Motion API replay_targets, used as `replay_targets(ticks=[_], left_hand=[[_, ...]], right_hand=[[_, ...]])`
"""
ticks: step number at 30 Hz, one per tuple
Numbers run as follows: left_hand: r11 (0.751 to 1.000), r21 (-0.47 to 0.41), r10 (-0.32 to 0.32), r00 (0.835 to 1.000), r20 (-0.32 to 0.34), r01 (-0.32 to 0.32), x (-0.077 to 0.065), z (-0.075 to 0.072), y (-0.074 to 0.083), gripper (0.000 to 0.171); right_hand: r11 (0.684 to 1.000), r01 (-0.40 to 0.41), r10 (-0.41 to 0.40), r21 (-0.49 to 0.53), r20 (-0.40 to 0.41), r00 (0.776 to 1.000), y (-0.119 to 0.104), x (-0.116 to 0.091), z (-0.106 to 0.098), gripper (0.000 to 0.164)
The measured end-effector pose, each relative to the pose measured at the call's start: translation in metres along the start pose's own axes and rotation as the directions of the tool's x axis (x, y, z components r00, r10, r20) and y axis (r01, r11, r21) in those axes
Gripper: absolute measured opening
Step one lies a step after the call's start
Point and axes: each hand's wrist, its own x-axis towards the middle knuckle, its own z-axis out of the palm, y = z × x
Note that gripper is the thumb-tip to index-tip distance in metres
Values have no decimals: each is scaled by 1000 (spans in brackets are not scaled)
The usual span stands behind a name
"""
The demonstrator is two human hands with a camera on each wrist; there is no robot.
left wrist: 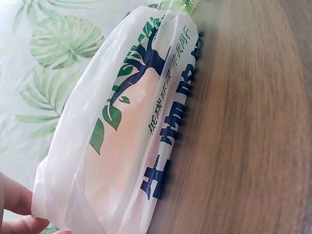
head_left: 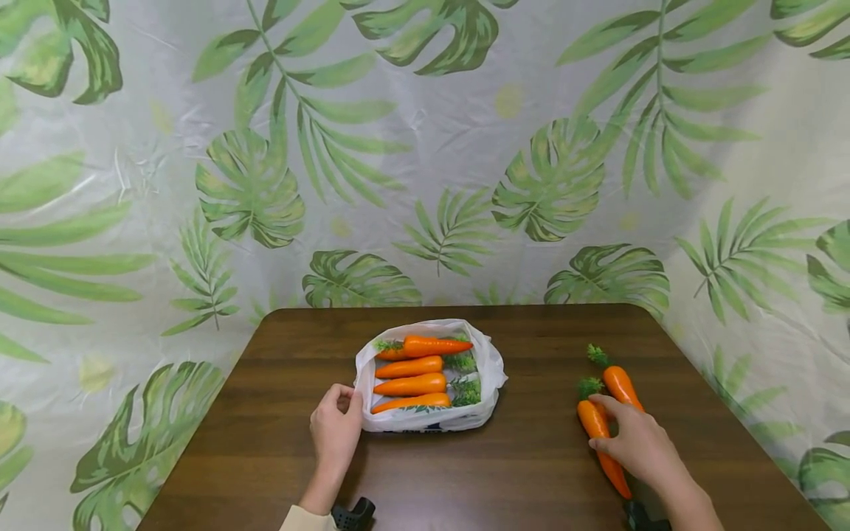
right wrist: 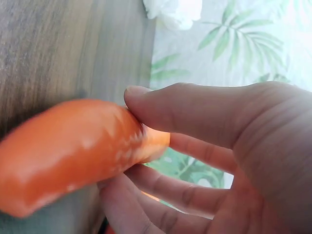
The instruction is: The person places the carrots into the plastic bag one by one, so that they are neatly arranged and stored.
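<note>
A white plastic bag stands with its mouth folded wide on the table, and several orange carrots with green tops lie in it. At the bag's left edge, my left hand pinches the plastic between thumb and fingers. Green leaves and dark blue lettering mark the bag's side in the left wrist view. Over on the right, my right hand grips a carrot between thumb and fingertips, its green top pointing away from me. Just beyond that hand lies another carrot, partly hidden by the fingers.
The brown wooden table carries everything, its far edge close to a leaf-patterned curtain. Dark straps with black devices sit at the wrists. Bare tabletop lies between the bag and the two carrots on the right.
</note>
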Motion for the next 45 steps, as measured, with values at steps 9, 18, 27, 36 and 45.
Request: replay_targets(ticks=[9,18,27,36,45], left_hand=[[999,4,-32,999,24,32,-4,-1,-1,8],[1000,0,-18,1000,16,18,-1,0,-2,8],[999,-9,-36,999,25,36,-3,1,-5,8],[1000,-15,-11,1000,6,11,-2,0,-4,9],[1000,-17,-7,1000,9,7,1,1,-2,8]], right_hand=[[1000,-22,22,0,12,1000,2,-2,6,82],[999,-19,18,35,16,1000,0,-3,8,78],[999,-37,36,35,30,999,0,-5,9,78],[998,-39,37,43,50,998,-8,-3,7,75],[998,-43,41,36,49,998,-6,-4,8,77]])
